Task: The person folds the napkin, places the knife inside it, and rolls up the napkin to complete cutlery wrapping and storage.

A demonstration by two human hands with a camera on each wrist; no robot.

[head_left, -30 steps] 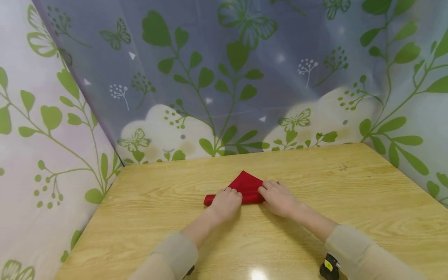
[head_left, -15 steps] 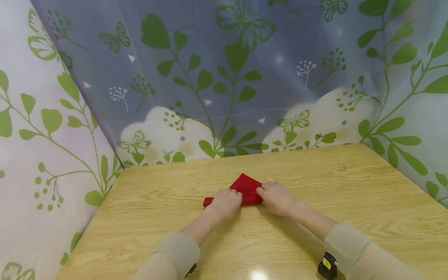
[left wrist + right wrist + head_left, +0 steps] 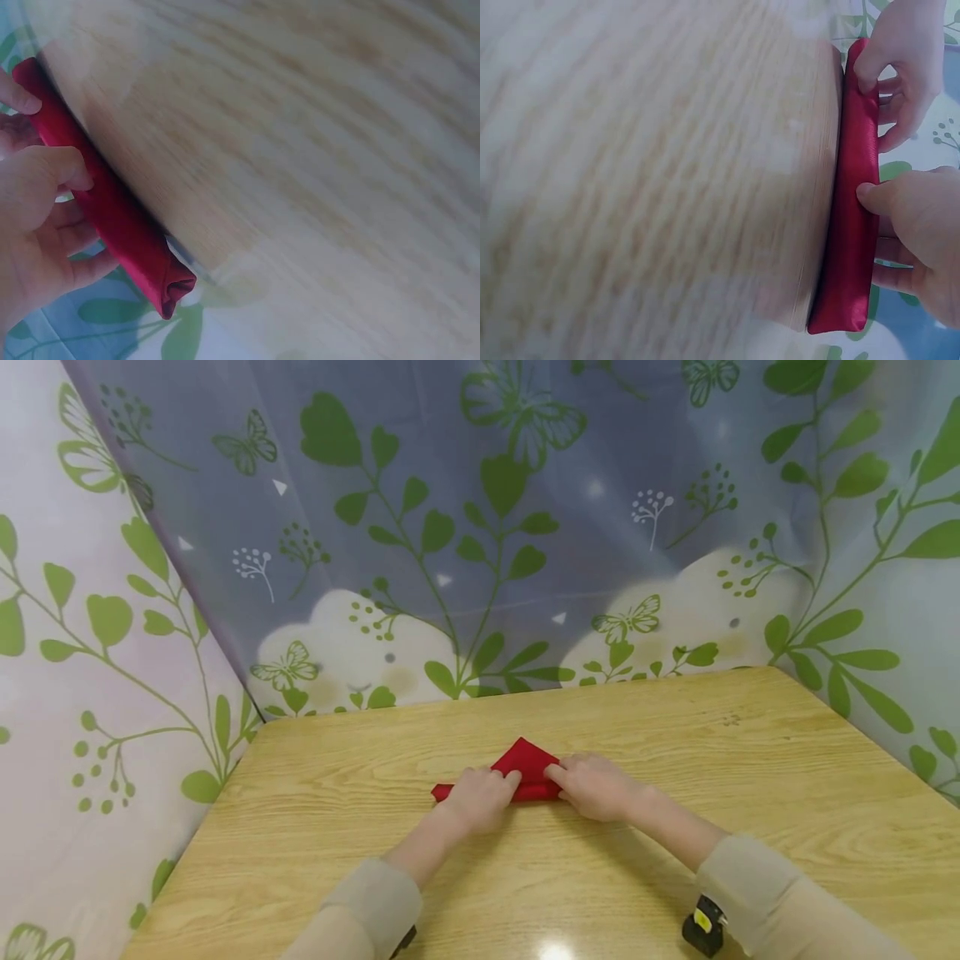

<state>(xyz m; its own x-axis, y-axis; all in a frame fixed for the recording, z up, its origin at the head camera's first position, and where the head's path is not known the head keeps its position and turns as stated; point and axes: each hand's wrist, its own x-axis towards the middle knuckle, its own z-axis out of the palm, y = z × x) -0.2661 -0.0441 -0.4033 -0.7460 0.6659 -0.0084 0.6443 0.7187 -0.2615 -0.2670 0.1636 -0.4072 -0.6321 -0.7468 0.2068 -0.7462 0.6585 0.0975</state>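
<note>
A red satin cloth (image 3: 529,762) lies on the table, its near part rolled into a narrow tube and its far part a flat triangle pointing away. My left hand (image 3: 477,799) grips the roll left of its middle, and the rolled end sticks out beyond that hand. On the right side, my right hand (image 3: 597,787) holds the roll and covers its right part in the head view. Seen from the left wrist, the roll (image 3: 124,221) runs between thumb and fingers, with folded layers at its end. In the right wrist view both thumbs press on the roll (image 3: 851,161).
The wood-grain table (image 3: 360,868) extends around the cloth on all sides. Behind it hangs a curtain (image 3: 420,527) printed with leaves and butterflies, with more printed fabric at left and right. A small black device (image 3: 703,927) is at the right cuff.
The tip of the red triangle has come slightly nearer to me, and the flat part shows a little smaller. Both hands stay at the roll, with small finger shifts.
</note>
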